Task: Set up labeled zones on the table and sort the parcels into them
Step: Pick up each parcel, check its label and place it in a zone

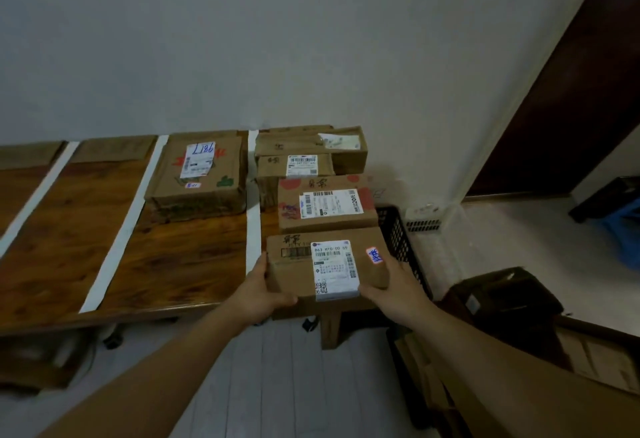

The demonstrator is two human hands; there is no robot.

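A brown cardboard parcel (pixel 294 271) with a white shipping label and a small red-edged sticker sits at the front right corner of the wooden table (pixel 166 257). My left hand (pixel 263 288) grips its left front corner and my right hand (pixel 394 285) grips its right front edge. Behind it in the same zone lie a parcel with red prints (pixel 325 205) and two more boxes (pixel 304 160) near the wall. One zone to the left lies a larger parcel (pixel 197 177) marked with blue numbers. White tape strips (pixel 117 240) divide the table into zones.
A black plastic crate (pixel 398 240) stands right of the table. On the floor at the right sit a dark box (pixel 502 299) and flattened cardboard (pixel 588 361). A dark door (pixel 571 91) is at the far right. The wall runs directly behind the table.
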